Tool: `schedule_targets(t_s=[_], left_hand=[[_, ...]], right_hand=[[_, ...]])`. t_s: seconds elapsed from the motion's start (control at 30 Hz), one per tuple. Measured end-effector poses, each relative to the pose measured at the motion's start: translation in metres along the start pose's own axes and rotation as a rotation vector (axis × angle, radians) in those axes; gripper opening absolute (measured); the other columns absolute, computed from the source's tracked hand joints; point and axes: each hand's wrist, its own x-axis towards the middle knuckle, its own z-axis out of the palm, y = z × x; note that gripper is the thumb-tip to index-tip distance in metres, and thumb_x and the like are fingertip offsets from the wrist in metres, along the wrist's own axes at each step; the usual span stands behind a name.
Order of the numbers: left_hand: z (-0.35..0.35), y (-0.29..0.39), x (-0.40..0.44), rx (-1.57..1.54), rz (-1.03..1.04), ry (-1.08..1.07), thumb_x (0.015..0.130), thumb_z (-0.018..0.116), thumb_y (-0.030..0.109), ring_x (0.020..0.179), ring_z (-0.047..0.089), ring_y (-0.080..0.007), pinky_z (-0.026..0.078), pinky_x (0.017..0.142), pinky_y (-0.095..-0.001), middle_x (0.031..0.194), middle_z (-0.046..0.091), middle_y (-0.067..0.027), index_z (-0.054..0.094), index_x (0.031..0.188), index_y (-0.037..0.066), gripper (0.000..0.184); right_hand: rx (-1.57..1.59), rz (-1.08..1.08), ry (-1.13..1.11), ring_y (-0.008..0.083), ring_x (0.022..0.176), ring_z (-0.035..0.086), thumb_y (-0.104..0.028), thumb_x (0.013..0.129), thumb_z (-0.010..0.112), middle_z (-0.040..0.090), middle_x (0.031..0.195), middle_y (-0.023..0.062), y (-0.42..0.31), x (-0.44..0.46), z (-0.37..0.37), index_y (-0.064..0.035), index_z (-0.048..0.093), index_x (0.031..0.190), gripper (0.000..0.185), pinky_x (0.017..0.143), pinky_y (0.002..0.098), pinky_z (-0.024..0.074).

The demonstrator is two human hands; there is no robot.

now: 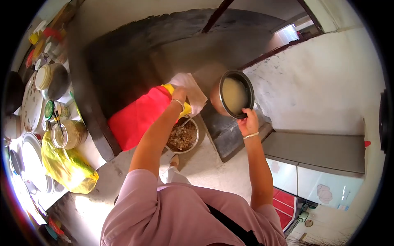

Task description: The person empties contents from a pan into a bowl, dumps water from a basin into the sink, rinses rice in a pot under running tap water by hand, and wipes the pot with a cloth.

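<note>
My right hand (248,124) grips the rim of a round inner cooking pot (217,99), with the thumb over the edge. This pot has a coppery outside and dark inner wall, is tilted toward me and holds cloudy, pale liquid (234,95). My left hand (179,95) is closed on a pale pinkish cloth (197,93); its fingertips are mostly hidden. Against that hand lies a red and yellow fabric or bag (139,117), whose exact kind I cannot tell. Below my left wrist stands a metal bowl (197,139) of brown, chunky stuff.
At left, a counter carries glass jars (67,134), a lidded container (53,80) and a yellow plastic bag (67,166). A dark ledge (92,106) runs beside it. On the right are a whitewashed wall (312,78) and a pale cabinet (324,186).
</note>
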Motion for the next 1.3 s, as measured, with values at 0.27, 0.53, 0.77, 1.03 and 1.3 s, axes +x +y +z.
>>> schedule_targets(t_s=[0.27,0.53,0.77,1.03,1.3], left_hand=[[-0.044,0.080,-0.037,-1.221,-0.559,-0.115,0.075,0.045,0.009,0.068,0.051,-0.0168,0.042,0.067,-0.0339,0.071,0.053,-0.0022,0.045,0.081,0.014,0.008],[-0.057,0.076,-0.059,-0.912,-0.498,-0.112,0.080,0.046,0.009,0.080,0.054,-0.0159,0.045,0.072,-0.0337,0.086,0.055,-0.0030,0.047,0.092,0.010,0.012],[-0.059,0.051,-0.076,-0.210,0.003,0.056,0.081,0.060,0.008,0.085,0.054,-0.0125,0.045,0.074,-0.0271,0.095,0.056,-0.0037,0.050,0.103,0.002,0.024],[-0.132,0.184,-0.132,-0.720,0.220,-0.259,0.082,0.050,-0.004,0.090,0.055,-0.0126,0.044,0.079,-0.0250,0.101,0.057,-0.0042,0.053,0.105,0.002,0.024],[-0.131,0.242,-0.206,-0.904,0.254,-0.483,0.073,0.039,-0.011,0.069,0.050,-0.0141,0.041,0.064,-0.0244,0.071,0.054,-0.0053,0.051,0.065,0.005,0.022]], right_hand=[[-0.110,0.066,-0.017,0.0138,0.043,0.047,-0.008,0.071,0.059,0.053,0.064,0.0022,0.071,0.033,0.036,-0.0109,0.052,0.076,0.009,0.037,0.0268,0.0394],[-0.051,0.041,0.033,0.0135,0.046,0.046,-0.005,0.071,0.058,0.051,0.063,0.0015,0.102,0.053,0.053,-0.0128,0.049,0.075,0.013,0.038,0.0255,0.0373],[0.161,-0.025,0.169,0.0169,0.048,0.049,-0.004,0.071,0.059,0.053,0.068,0.0058,0.097,0.036,0.049,-0.0111,0.045,0.082,0.019,0.039,0.0284,0.0397],[0.231,-0.122,0.145,0.0126,0.053,0.050,-0.005,0.072,0.059,0.053,0.068,0.0012,0.071,-0.068,-0.037,-0.0120,0.048,0.080,0.016,0.041,0.0264,0.0392],[0.330,-0.213,0.321,0.0128,0.054,0.054,-0.005,0.073,0.057,0.056,0.073,0.0007,0.078,-0.200,-0.127,-0.0113,0.051,0.085,0.015,0.041,0.0254,0.0411]])
